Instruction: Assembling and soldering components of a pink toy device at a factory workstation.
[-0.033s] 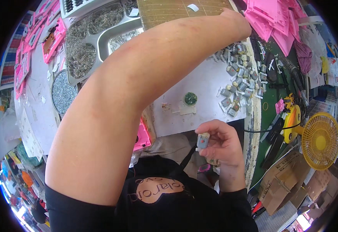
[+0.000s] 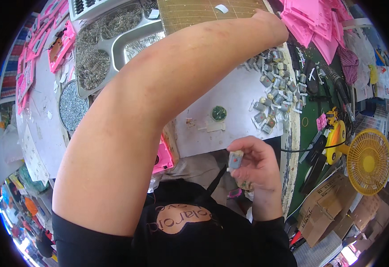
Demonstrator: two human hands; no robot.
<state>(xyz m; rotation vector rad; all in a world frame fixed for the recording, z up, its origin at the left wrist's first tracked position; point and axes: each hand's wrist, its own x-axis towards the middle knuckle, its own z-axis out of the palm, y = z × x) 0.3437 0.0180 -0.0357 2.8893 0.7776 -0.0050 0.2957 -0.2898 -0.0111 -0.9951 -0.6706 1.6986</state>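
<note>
My right hand (image 2: 259, 164) pinches a small grey motor (image 2: 235, 159) with a red mark, between thumb and fingertips, just off the bench's near edge. My left forearm crosses the whole bench toward the far right. Only the back of the wrist and part of my left hand (image 2: 272, 29) show there; its fingers are hidden, between a heap of pink plastic parts (image 2: 312, 20) and a pile of small motors (image 2: 272, 95). A round green pot (image 2: 219, 113) stands on the white work surface, beside a small white plastic piece (image 2: 215, 127).
A metal tray (image 2: 118, 49) full of springs lies at the far left, with a round dish of small metal pieces (image 2: 73, 107) nearer. Pink frames (image 2: 63, 46) line the left side. At right are a yellow fan (image 2: 368, 163), a cardboard box (image 2: 325, 207) and tools.
The motor in my right hand has tilted slightly and shifted a little, with the hand moving barely upward. My left arm stays practically where it was.
</note>
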